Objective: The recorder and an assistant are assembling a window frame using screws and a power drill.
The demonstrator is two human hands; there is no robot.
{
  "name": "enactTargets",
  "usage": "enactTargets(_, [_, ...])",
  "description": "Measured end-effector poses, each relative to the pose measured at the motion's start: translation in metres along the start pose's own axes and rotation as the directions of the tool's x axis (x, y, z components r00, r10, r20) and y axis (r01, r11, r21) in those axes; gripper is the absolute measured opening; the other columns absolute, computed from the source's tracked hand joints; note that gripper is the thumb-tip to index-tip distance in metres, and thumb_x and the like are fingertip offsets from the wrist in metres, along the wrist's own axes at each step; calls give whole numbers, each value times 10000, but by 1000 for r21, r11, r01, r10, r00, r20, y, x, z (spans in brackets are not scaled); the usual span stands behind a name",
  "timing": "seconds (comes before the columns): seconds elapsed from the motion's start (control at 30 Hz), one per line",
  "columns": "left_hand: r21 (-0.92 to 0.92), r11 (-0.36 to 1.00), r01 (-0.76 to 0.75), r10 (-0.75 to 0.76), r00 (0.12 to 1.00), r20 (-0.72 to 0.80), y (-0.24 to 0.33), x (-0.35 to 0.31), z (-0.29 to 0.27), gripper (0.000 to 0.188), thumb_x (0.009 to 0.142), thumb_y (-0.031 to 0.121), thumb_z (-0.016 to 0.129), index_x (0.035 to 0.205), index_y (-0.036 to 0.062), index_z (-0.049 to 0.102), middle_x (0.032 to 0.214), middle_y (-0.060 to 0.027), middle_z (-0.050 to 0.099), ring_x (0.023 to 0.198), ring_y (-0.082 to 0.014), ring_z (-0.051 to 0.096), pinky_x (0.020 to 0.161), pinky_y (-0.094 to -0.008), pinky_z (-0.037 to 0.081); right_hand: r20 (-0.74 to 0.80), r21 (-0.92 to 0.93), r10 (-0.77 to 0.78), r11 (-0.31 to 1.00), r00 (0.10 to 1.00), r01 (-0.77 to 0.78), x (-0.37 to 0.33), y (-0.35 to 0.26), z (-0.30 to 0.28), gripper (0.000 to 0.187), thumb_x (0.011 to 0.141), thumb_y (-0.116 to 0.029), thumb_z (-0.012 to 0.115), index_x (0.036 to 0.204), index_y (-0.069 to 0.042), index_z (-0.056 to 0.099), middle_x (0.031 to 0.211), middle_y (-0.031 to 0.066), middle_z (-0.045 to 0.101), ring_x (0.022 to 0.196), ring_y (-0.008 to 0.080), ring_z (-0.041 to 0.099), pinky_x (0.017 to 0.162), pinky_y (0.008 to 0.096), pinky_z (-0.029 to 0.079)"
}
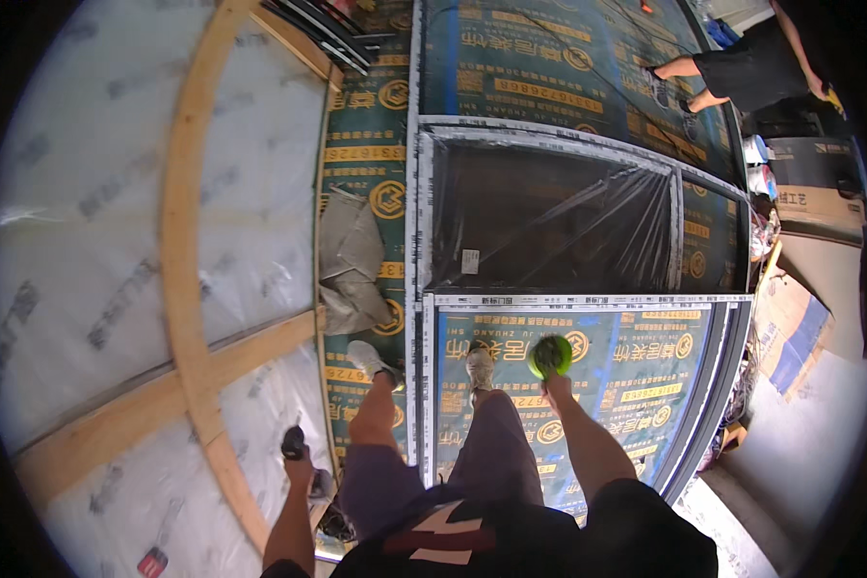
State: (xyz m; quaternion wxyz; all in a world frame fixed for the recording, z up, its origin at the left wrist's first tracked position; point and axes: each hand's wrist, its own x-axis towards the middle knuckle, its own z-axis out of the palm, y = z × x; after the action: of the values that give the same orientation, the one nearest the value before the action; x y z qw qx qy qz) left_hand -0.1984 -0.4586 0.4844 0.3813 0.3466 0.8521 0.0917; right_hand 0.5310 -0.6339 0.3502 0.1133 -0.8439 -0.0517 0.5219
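My right hand (pixel 550 354), which looks to be in a dark grey glove, is closed on a bright green round thing (pixel 536 362). It is held over the lower opening of a large window frame (pixel 588 302) lying flat, wrapped in white printed film. My left hand (pixel 294 444), apparently in a black glove, hangs low beside a wooden crate beam (pixel 250 361); its fingers are too small and dark to read. My left shoe (pixel 364 357) is outside the frame, and my right shoe (pixel 480 366) stands within the opening.
Plastic-wrapped panels in a timber crate (pixel 188 193) fill the left side. A crumpled grey sheet (pixel 352 260) lies between crate and frame. A dark pane (pixel 549 217) fills the middle section. At top right a person (pixel 751 67) holds something yellow; cardboard boxes (pixel 814 188) stand below.
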Motion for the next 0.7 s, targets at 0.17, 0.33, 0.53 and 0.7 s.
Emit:
enactTargets(0.17, [45,944,326,-318,940,-127,23,-153,-88,240,844,219,751,843,-18,709,628,-98,638,469,-228,625,464,-412,463,133,568,556,636,821,-522,-175,-10,-38,134,1021,-180,465,904,-144,522,556,55,489,406,143,458,352,281,268])
enactTargets(0.33, [-146,900,410,-405,912,67,94,-172,-101,246,869,201,736,799,-28,681,617,-91,619,423,-228,579,401,-390,440,184,232,580,759,794,-608,-255,-31,-88,128,983,-120,472,953,-57,580,586,111,531,434,192,507,371,309,275])
enactTargets(0.53, [-288,895,341,-260,923,285,187,-56,-55,201,901,177,754,912,-19,709,637,-75,623,486,-189,591,444,-365,445,190,220,473,833,860,-507,-289,-90,-89,296,1021,-151,443,788,-15,567,583,135,542,431,204,513,370,343,305])
enactTargets(0.7, [-83,989,126,-86,921,379,334,49,-20,289,901,256,785,1030,2,740,858,-110,744,791,-238,737,703,-398,573,247,479,272,800,930,-361,-317,-159,-61,307,1040,-210,460,859,-26,627,616,94,583,442,181,511,421,324,397])
